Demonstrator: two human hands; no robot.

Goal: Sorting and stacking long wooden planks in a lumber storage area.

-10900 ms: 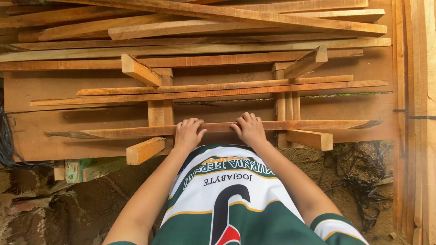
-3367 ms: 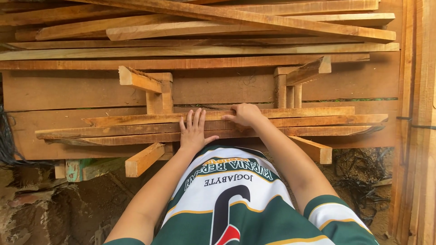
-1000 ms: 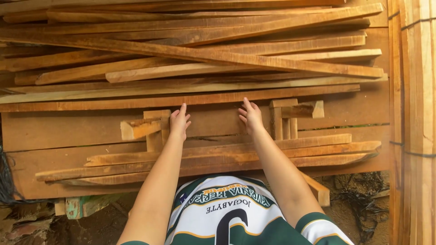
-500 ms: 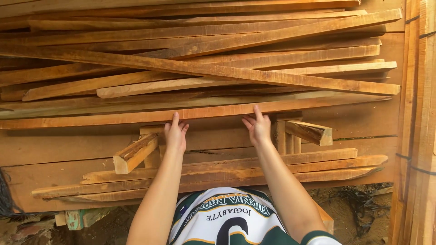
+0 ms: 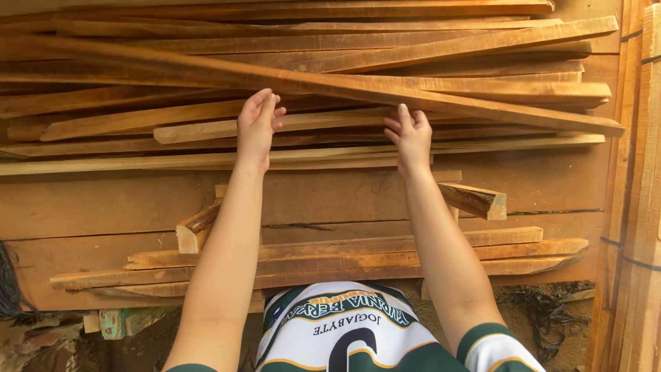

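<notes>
1. The left hand [image 5: 256,127] and right hand [image 5: 410,134] reach to mid-frame, fingers loosely together and lying against a long slat [image 5: 330,84] that slants across the loose pile [image 5: 138,41] in the upper frame; neither hand is clamped on it.
2. Done, it seems: a few slats form a neat stack [image 5: 344,258] in the lower middle, resting on short blocks [image 5: 475,200].
3. Left: the pile is far larger than the stack, so the sorting looks barely begun.
</notes>
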